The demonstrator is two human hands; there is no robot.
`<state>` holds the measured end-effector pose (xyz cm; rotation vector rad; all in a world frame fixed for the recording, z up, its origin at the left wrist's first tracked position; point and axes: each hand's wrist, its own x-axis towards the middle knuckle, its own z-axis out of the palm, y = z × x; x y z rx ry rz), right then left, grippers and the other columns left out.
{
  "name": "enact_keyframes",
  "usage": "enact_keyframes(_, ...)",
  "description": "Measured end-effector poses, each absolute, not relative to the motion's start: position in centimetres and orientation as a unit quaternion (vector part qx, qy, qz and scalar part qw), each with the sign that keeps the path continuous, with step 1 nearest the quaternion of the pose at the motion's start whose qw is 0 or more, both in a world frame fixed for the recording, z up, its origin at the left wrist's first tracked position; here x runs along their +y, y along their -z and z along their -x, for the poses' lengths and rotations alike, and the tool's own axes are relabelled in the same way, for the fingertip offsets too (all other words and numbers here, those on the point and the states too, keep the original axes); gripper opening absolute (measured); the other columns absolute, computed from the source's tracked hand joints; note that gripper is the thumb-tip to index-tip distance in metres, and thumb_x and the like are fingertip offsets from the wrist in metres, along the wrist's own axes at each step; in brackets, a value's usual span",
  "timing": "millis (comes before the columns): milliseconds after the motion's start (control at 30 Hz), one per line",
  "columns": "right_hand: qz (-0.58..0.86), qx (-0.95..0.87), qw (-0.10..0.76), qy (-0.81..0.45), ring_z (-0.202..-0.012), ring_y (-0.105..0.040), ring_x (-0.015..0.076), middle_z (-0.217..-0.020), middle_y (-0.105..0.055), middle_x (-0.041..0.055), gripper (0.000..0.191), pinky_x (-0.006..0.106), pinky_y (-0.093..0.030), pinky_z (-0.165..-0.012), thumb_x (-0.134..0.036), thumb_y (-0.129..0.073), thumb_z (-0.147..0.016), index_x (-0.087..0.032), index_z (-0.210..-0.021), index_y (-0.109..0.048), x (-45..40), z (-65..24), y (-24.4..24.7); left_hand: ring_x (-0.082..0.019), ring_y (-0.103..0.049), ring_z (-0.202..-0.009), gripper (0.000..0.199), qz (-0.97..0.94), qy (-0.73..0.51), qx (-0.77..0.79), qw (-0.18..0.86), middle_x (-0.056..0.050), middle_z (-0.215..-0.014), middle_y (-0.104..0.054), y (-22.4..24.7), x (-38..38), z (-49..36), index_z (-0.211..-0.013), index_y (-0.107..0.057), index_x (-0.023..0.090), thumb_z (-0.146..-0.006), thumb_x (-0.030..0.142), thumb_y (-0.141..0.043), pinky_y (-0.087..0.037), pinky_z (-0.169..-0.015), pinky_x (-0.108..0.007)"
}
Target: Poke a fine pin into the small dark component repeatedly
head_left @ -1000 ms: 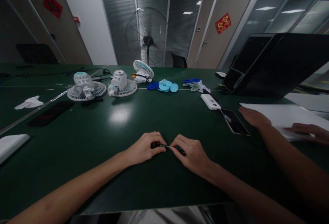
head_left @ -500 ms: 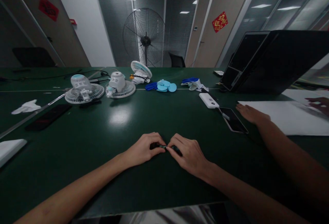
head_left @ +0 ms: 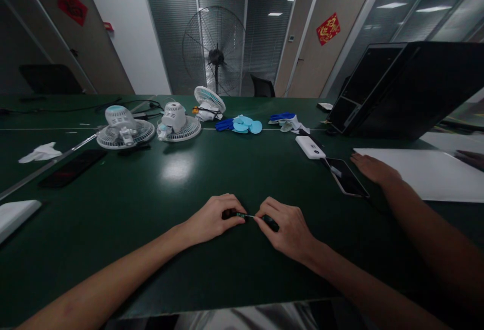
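Near the front of the table, my left hand [head_left: 219, 218] pinches a small dark piece with green on it [head_left: 240, 214]; the fingers cover most of it. Facing it, my right hand [head_left: 285, 226] is closed on a slim dark-handled tool [head_left: 271, 223], which looks like a small screwdriver. A thin pale metal shaft [head_left: 250, 215] bridges the gap between my fingertips. Whether its tip sits in the dark piece or only touches it, I cannot tell. Both hands stay low, close to the green tabletop [head_left: 181, 279].
White fan parts [head_left: 126, 130] stand at the back left, with blue gloves [head_left: 225, 124] and light-blue discs [head_left: 246, 124] beside them. To the right lie a power bank [head_left: 310, 147], a phone [head_left: 346, 176], another person's hand [head_left: 374, 168] on a white sheet [head_left: 446, 176], and a black computer case [head_left: 401, 88].
My right hand has shifted slightly right, away from my left, so more of the thin shaft shows between them. The whole view has also moved a little.
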<state>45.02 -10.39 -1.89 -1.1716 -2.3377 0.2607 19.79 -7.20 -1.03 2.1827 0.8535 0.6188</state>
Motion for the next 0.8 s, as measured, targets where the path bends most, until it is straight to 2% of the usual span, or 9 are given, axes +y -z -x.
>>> enact_keyframes(800,0.421,-0.867,0.249,-0.098,-0.081,-0.066,0.0163,-0.097,-0.069,0.0015,0.007,0.029,-0.045,-0.071,-0.022,-0.062,-0.101,-0.023,-0.096,-0.067,-10.26,-44.30,1.52,-0.017,-0.064,-0.089,0.018,-0.836,-0.233,0.342,0.360,-0.004,-0.101,-0.068,0.76,-7.31,-20.00,-0.106,-0.075,0.021,-0.097,0.035,-0.068,-0.049,-0.078,-0.027)
